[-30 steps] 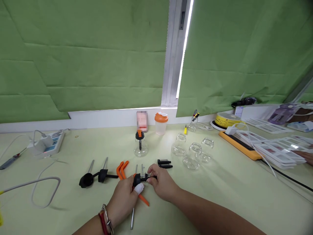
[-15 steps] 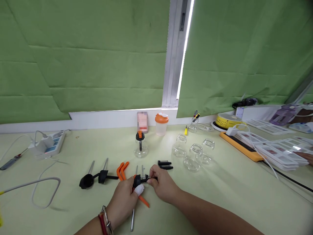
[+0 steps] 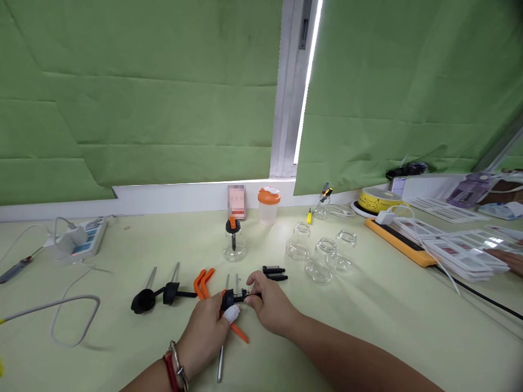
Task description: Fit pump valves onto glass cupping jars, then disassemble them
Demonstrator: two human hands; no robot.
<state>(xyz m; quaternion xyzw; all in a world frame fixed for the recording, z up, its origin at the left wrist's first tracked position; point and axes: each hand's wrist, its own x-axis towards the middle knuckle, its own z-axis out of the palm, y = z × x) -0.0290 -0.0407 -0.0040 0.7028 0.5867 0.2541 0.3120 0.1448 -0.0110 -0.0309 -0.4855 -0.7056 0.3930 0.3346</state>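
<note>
My left hand [image 3: 209, 325], with a white wrap on its thumb, grips a black part [image 3: 229, 299] with a metal rod. My right hand [image 3: 269, 302] pinches the dark, thin end of the same part from the right. Orange handles [image 3: 203, 282] lie beside and beneath my left hand. Left of them rest two black lids [image 3: 144, 301] with metal rods. Just beyond my right hand are black ridged pieces [image 3: 274, 273]. A glass jar [image 3: 235, 251] with a black and orange top stands farther back.
Three glass jars [image 3: 321, 268] stand right of centre. Behind are an orange-lidded cup [image 3: 268, 211] and a small yellow screwdriver [image 3: 309, 218]. An orange power strip [image 3: 398, 243] and card stacks lie right, near another person's hand [image 3: 509, 260]. At left are a white power strip [image 3: 95, 239] and cables.
The whole view has shifted very slightly. Both my hands keep the same hold on the black part. The other person's hand at the right edge reaches a little farther over the cards.
</note>
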